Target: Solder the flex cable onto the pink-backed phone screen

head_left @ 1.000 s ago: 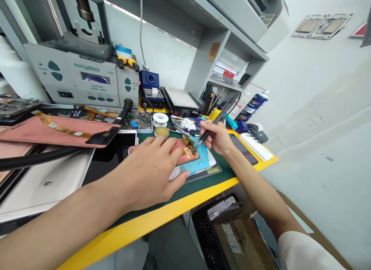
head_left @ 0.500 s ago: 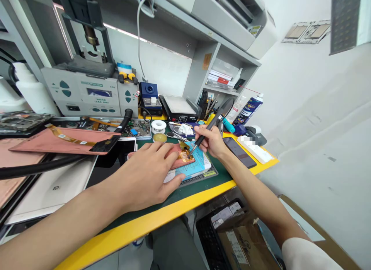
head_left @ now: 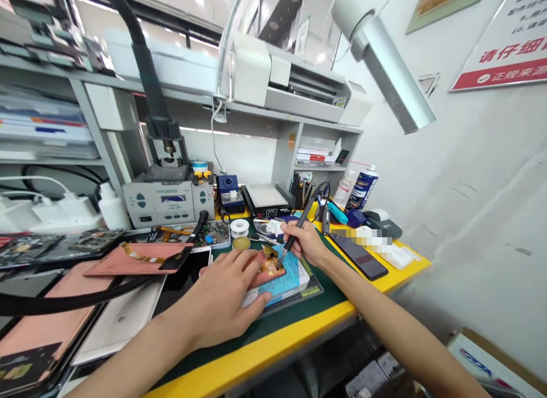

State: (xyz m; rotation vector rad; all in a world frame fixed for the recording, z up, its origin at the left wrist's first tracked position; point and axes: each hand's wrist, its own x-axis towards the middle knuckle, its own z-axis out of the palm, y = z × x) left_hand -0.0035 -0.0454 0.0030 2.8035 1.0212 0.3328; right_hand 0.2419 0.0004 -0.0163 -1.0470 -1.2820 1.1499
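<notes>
My left hand [head_left: 231, 289] lies over a pink phone part [head_left: 265, 277], pressing it on a blue and white box [head_left: 291, 277]; the fingers are curved over its left portion. In my right hand [head_left: 302, 241] is a black soldering iron [head_left: 293, 234], pinched like a pen. Its metal tip reaches the orange flex circuit [head_left: 272, 264] at the right end of the pink part. Contact between tip and circuit is too small to tell. A solder spool [head_left: 240, 227] and a round tin of yellowish paste [head_left: 241, 243] sit just behind my left hand.
A grey rework station [head_left: 171, 201] stands at the back left. Phone housings [head_left: 123, 324] and a black hose [head_left: 77, 303] cover the left side. A dark phone [head_left: 360, 255] lies on the right, with a spray can [head_left: 362, 189] behind it. A lamp [head_left: 395, 73] hangs above.
The view has tilted up and shifted left, showing more shelf, wall and lamp. Both hands keep nearly the same pose, with the iron's tip still at the flex circuit.
</notes>
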